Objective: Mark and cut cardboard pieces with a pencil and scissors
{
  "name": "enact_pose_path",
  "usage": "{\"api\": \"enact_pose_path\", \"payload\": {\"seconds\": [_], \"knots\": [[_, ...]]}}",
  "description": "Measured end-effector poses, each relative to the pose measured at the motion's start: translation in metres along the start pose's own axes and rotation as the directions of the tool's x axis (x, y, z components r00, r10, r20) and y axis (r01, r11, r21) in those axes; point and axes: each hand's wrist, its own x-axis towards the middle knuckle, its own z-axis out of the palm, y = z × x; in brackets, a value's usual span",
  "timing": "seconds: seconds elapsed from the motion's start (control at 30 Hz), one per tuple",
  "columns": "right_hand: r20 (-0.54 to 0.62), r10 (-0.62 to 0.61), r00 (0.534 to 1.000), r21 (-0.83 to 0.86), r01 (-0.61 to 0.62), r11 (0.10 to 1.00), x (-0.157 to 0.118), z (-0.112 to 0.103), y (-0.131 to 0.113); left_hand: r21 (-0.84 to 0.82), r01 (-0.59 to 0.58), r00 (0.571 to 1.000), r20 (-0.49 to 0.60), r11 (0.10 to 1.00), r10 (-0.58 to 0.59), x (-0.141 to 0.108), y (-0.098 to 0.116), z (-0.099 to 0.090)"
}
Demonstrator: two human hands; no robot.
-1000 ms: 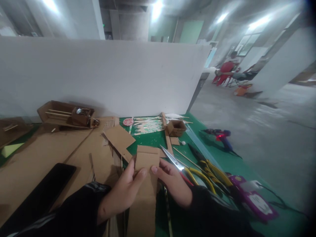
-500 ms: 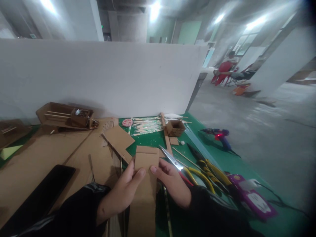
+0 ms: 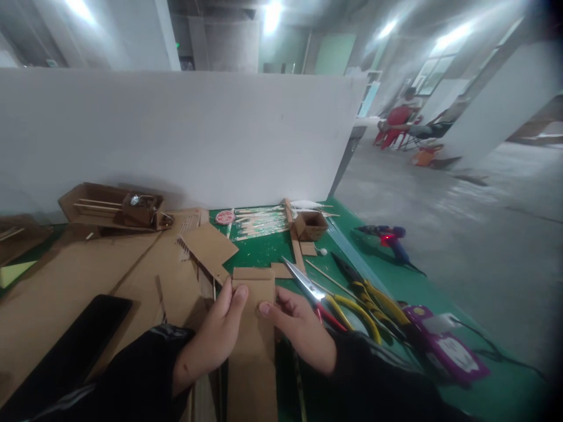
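A long strip of cardboard [image 3: 251,351] runs from the bottom edge up between my hands, with a crease or narrow flap across its far end. My left hand [image 3: 215,337] grips its left edge, thumb on top. On the opposite edge, my right hand [image 3: 301,328] pinches it, thumb pressed on the upper face and fingers partly hidden beneath. Scissors [image 3: 328,302] with yellow-and-red handles lie just right of my right hand, blades pointing away. A small cardboard piece [image 3: 284,270] rests beyond the strip's far end.
Pliers [image 3: 369,293], a blue glue gun [image 3: 387,237] and a purple power strip [image 3: 444,346] lie on the right. A small cardboard box [image 3: 311,225] and packaged sticks [image 3: 261,223] are farther back. Leftward are a black phone [image 3: 94,322], cardboard sheets [image 3: 88,275] and a cardboard assembly [image 3: 114,208].
Both hands and the cardboard strip have shifted slightly left and nearer to me, still gripping the same edges. The view has turned a little.
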Motion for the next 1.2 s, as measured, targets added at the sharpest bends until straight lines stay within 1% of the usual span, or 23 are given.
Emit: {"api": "enact_pose_path", "payload": {"seconds": [0.13, 0.23, 0.3, 0.4, 0.43, 0.47, 0.53, 0.6, 0.63, 0.7, 0.73, 0.77, 0.83, 0.9, 0.93, 0.97, 1.0, 1.03, 1.07, 1.1, 1.13, 1.17, 1.2], "knots": [[0.007, -0.002, 1.0, 0.001, 0.002, 1.0, 0.001, 0.001, 0.002, 0.0, -0.036, 0.999, -0.006, 0.999, 0.036, 0.001, 0.0, 0.001], [-0.007, 0.038, 0.999, -0.12, -0.039, 0.992, 0.003, -0.003, 0.003, -0.02, -0.015, 0.999, -0.044, 1.0, 0.014, 0.004, -0.003, 0.001], [-0.04, 0.04, 0.998, -0.191, -0.047, 0.98, 0.005, -0.011, 0.0, -0.038, 0.006, 0.998, -0.058, 0.999, -0.008, 0.006, -0.006, 0.0], [-0.145, -0.078, 0.986, -0.339, 0.024, 0.941, 0.007, -0.032, -0.012, -0.057, 0.022, 0.996, -0.081, 0.998, -0.027, 0.009, -0.01, -0.003], [-0.17, -0.143, 0.975, -0.455, 0.051, 0.889, 0.007, -0.041, -0.017, -0.058, 0.028, 0.995, -0.094, 0.998, -0.034, 0.01, -0.011, -0.004], [-0.176, -0.197, 0.964, -0.579, 0.061, 0.813, 0.006, -0.048, -0.021, -0.057, 0.039, 0.993, -0.108, 0.998, -0.045, 0.011, -0.013, -0.005], [-0.161, -0.237, 0.958, -0.713, 0.053, 0.699, 0.001, -0.059, -0.026, -0.039, 0.059, 0.992, -0.108, 0.997, -0.063, 0.013, -0.015, -0.006], [-0.127, -0.181, 0.975, -0.825, -0.002, 0.565, -0.008, -0.058, -0.025, 0.007, 0.055, 0.996, -0.07, 0.998, -0.055, 0.015, -0.015, -0.006], [-0.108, -0.125, 0.986, -0.892, -0.041, 0.45, -0.015, -0.054, -0.021, 0.031, 0.046, 0.998, -0.042, 0.998, -0.045, 0.015, -0.016, -0.006], [-0.118, -0.018, 0.993, -0.977, -0.113, 0.182, -0.028, -0.039, -0.01, 0.066, 0.026, 1.0, 0.009, 0.998, -0.026, 0.016, -0.015, -0.007], [-0.126, 0.035, 0.991, -0.988, -0.129, 0.089, -0.034, -0.031, -0.004, 0.079, 0.012, 0.999, 0.035, 0.997, -0.015, 0.017, -0.015, -0.007], [-0.128, 0.073, 0.989, -0.991, -0.13, 0.029, -0.04, -0.023, 0.003, 0.091, -0.005, 0.998, 0.063, 0.996, 0.0, 0.018, -0.015, -0.008], [-0.109, 0.097, 0.989, -0.994, -0.111, 0.01, -0.047, -0.013, 0.014, 0.135, -0.052, 0.991, 0.126, 0.99, 0.034, 0.02, -0.017, -0.01], [-0.108, 0.071, 0.992, -0.991, -0.113, 0.073, -0.049, -0.013, 0.02, 0.174, -0.085, 0.982, 0.18, 0.981, 0.053, 0.024, -0.02, -0.011], [-0.113, 0.042, 0.993, -0.983, -0.118, 0.142, -0.048, -0.017, 0.02, 0.184, -0.092, 0.979, 0.197, 0.979, 0.055, 0.025, -0.021, -0.012], [-0.12, 0.004, 0.993, -0.963, -0.117, 0.243, -0.046, -0.022, 0.019, 0.187, -0.096, 0.976, 0.209, 0.978, 0.056, 0.027, -0.022, -0.013], [-0.138, -0.047, 0.989, -0.919, -0.11, 0.379, -0.044, -0.029, 0.017, 0.184, -0.102, 0.974, 0.218, 0.978, 0.06, 0.028, -0.023, -0.013], [-0.169, -0.101, 0.98, -0.836, -0.088, 0.542, -0.042, -0.036, 0.013, 0.176, -0.105, 0.973, 0.223, 0.979, 0.064, 0.028, -0.024, -0.013], [-0.209, -0.141, 0.968, -0.705, -0.049, 0.708, -0.039, -0.043, 0.008, 0.167, -0.106, 0.972, 0.224, 0.98, 0.067, 0.029, -0.025, -0.013], [-0.253, -0.16, 0.954, -0.531, 0.002, 0.847, -0.037, -0.049, 0.003, 0.158, -0.106, 0.973, 0.222, 0.982, 0.07, 0.029, -0.025, -0.013], [-0.282, -0.161, 0.946, -0.353, 0.054, 0.934, -0.035, -0.054, -0.002, 0.15, -0.105, 0.974, 0.215, 0.983, 0.071, 0.029, -0.025, -0.013], [-0.283, -0.153, 0.947, -0.209, 0.095, 0.973, -0.034, -0.057, -0.007, 0.144, -0.101, 0.976, 0.205, 0.984, 0.07, 0.028, -0.025, -0.012], [-0.264, -0.146, 0.953, -0.122, 0.118, 0.986, -0.032, -0.058, -0.011, 0.141, -0.097, 0.979, 0.194, 0.985, 0.069, 0.028, -0.025, -0.012]]}}
